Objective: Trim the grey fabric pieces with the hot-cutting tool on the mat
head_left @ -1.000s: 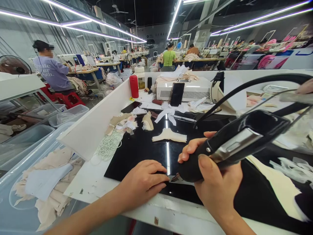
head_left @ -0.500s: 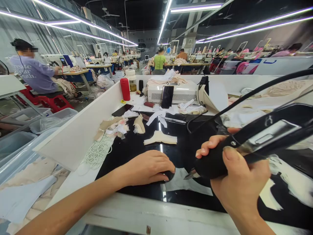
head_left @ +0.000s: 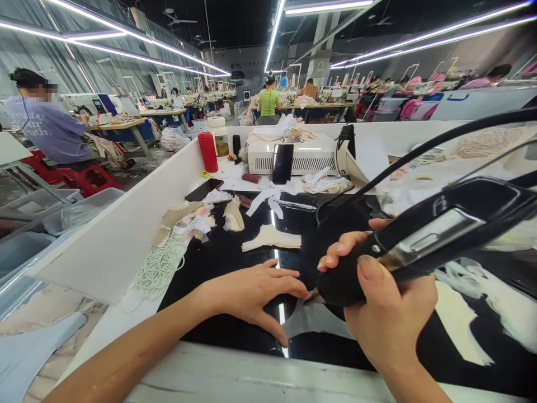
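My right hand point(head_left: 381, 302) is wrapped round a black corded hand tool point(head_left: 419, 240) whose metal tip points down at the glossy black work surface point(head_left: 235, 252). My left hand point(head_left: 255, 294) lies flat, fingers spread, on a dark piece of fabric point(head_left: 293, 305) right beside that tip. A pale grey fabric piece point(head_left: 314, 322) shows under the tool. The tool's black cable point(head_left: 419, 151) arcs up to the right.
A beige cut piece point(head_left: 272, 239), beige scraps point(head_left: 187, 221) and a coil of white cord point(head_left: 157, 268) lie on the bench. At the back stand a white machine point(head_left: 308, 157), a phone point(head_left: 283, 163) and a red bottle point(head_left: 208, 151). Other people sew at tables behind.
My left hand's fingers have spread out flat on the dark fabric. The tool has shifted slightly left toward it. The camera view has dipped and moved closer.
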### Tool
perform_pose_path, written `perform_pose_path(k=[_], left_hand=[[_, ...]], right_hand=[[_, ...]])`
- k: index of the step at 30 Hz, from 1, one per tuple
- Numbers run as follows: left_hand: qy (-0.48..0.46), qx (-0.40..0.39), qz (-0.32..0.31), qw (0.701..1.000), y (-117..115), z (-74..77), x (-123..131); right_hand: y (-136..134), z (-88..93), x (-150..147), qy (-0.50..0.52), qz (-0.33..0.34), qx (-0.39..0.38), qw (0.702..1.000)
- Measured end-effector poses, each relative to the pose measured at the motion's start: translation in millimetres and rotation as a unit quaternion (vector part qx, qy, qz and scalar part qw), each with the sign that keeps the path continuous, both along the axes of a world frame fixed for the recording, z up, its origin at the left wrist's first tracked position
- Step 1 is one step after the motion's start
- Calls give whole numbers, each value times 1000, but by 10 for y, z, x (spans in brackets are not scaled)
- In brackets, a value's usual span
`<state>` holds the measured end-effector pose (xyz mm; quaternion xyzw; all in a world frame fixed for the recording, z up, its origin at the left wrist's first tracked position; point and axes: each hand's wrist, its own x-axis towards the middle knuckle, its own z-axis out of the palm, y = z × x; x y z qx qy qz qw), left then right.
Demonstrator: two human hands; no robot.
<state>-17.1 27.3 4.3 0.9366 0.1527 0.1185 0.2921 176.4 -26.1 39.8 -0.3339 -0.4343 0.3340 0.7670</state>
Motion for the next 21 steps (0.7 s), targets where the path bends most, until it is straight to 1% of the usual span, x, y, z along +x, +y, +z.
perform_pose_path(k=[5, 9, 15, 18, 21], left_hand=[[15, -10, 3, 1000, -20, 42, 10], [18, -8, 8, 1000, -40, 55, 12], [34, -11, 9, 999, -25, 41, 14], [23, -1, 5, 1000, -24, 31, 8], [20, -1, 2, 1000, -24, 20, -2]], right_hand=[[23, -56, -15, -4, 18, 19, 1000], [22, -83, -30, -4, 17, 23, 1000], [1, -65, -59, -14, 18, 11, 1000], [-44, -59, -76, -7, 34, 8, 999], [-87, -61, -101, 0, 54, 21, 998]])
